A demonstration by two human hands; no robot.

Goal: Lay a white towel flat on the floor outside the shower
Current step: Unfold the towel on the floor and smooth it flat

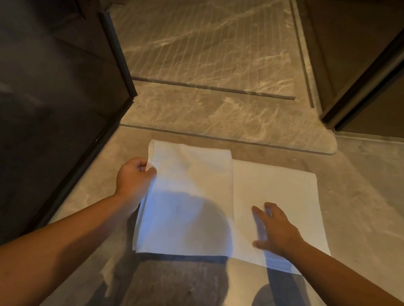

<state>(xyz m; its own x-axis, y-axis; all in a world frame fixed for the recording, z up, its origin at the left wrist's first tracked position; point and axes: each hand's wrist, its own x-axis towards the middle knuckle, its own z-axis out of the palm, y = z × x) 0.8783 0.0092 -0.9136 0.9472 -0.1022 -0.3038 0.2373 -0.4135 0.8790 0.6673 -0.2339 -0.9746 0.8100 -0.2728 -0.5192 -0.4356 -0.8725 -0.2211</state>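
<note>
Unfolding step: left hand (136,175) pinches folded flap of towel (273,191) at 9 o'clock; right hand (275,227) flat, fingers spread, pinning 3 o'clock half. Next: swing flap leftward, smooth.

A dark glass panel (42,88) fills the left side, its black frame edge (118,53) running from far to near. Beyond it, at the far centre, lies a stretch of brown veined marble cut with parallel grooves (206,42), and nearer than that a smooth marble threshold slab (224,115) with a rounded right corner. On the right a dark door frame (377,63) slants from the far corner toward the slab, with a dark brown wall panel (330,41) just left of it.
</note>
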